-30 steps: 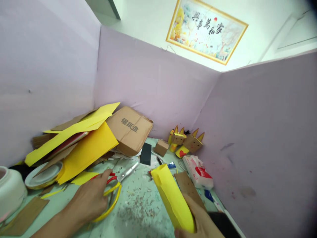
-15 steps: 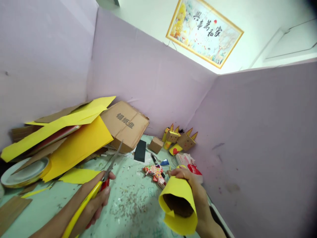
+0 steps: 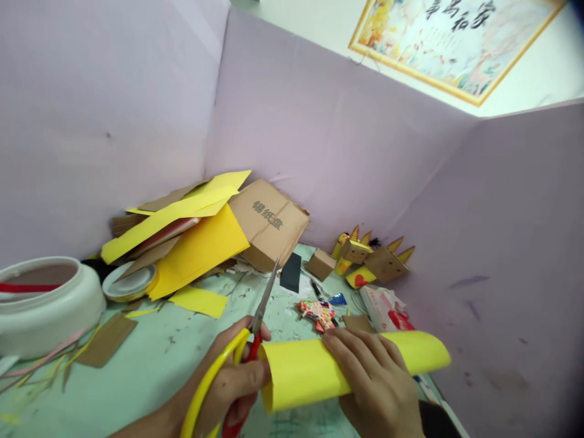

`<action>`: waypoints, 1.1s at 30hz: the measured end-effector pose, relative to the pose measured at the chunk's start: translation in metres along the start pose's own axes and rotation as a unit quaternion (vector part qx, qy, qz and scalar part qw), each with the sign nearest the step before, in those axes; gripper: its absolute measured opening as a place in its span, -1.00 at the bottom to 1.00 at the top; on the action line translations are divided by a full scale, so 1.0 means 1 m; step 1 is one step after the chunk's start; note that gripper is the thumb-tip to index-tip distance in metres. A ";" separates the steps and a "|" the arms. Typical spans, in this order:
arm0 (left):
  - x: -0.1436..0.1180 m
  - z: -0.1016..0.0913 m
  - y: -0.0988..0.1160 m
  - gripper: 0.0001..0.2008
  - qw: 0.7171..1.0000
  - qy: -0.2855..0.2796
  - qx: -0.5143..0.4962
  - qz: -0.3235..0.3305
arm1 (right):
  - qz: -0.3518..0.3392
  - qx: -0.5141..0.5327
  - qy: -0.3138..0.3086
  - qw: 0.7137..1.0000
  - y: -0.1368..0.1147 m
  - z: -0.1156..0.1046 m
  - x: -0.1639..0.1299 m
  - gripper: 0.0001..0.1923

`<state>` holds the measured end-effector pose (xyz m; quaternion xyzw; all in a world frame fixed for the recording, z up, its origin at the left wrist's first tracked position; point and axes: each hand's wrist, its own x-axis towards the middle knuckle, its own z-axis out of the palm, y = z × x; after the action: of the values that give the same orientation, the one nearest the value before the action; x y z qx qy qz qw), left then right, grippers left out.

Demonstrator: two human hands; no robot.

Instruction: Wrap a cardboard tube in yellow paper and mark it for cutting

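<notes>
My left hand (image 3: pixel 237 380) is closed around scissors (image 3: pixel 265 298) with yellow and red handles, their blades together and pointing up and away. Its thumb side touches the near end of a yellow paper tube (image 3: pixel 303 371). That tube lies sideways across the front, its left end open. My right hand (image 3: pixel 376 380) grips the tube from above, fingers wrapped over its middle; the thumb is hidden. Just beyond the tube lies a glue gun-shaped item with a colourful pattern (image 3: pixel 318 313). Yellow card sheets (image 3: pixel 201 249) are piled at the left back.
A cardboard box (image 3: pixel 269 222) leans at the back, with a small box (image 3: pixel 320 264) beside it. Cardboard figures with yellow horns (image 3: pixel 387 261) stand in the right corner. At left are a white pot (image 3: pixel 86 304) and a tape roll (image 3: pixel 130 283). Purple partitions (image 3: pixel 319 134) surround the table.
The yellow tube has turned from facing me to lying sideways, its open end now at my left hand. My hands have come together. The view has shifted left, bringing the white pot in.
</notes>
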<state>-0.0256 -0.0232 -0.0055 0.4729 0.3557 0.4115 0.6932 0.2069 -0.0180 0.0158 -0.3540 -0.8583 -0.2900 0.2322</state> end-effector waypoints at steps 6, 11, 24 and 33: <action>0.008 -0.004 -0.002 -0.64 0.997 0.072 -0.003 0.003 | -0.012 -0.035 -0.052 0.998 -0.020 -0.004 0.014 -0.48; 0.010 -0.008 0.007 -0.54 0.999 0.049 -0.004 0.007 | 0.011 0.100 -0.186 0.977 -0.017 -0.008 0.003 -0.33; 0.015 -0.029 0.022 -0.63 0.967 0.110 0.228 0.035 | 0.510 0.610 -0.294 0.530 -0.031 -0.004 0.005 -0.39; 0.012 -0.046 0.018 -0.61 0.875 0.069 0.475 0.067 | 0.535 0.725 -0.175 0.398 0.000 0.021 0.008 -0.17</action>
<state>-0.0659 0.0081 -0.0038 0.7380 0.5230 0.2701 0.3300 0.1975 -0.0005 0.0053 -0.4820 -0.4030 0.6927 0.3542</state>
